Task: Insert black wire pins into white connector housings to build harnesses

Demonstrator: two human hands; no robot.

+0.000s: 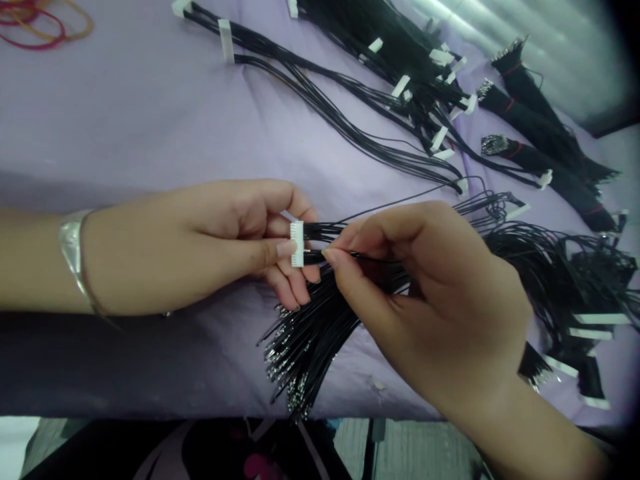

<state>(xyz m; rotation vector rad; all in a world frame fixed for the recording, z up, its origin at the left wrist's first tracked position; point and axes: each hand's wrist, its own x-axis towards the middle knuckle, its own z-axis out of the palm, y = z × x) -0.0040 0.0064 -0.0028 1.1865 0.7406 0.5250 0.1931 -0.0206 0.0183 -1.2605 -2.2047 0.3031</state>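
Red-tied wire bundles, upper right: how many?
3: top bundle, middle bundle, bottom bundle, all slanting down to the right. More may be hidden under other wires.

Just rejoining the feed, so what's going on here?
A person's left hand holds a white connector with several black wires running into it. The right hand pinches a single wire close beside it; whether its tip is inside is too small to tell. A metal-tipped bundle lies beneath on purple cloth.
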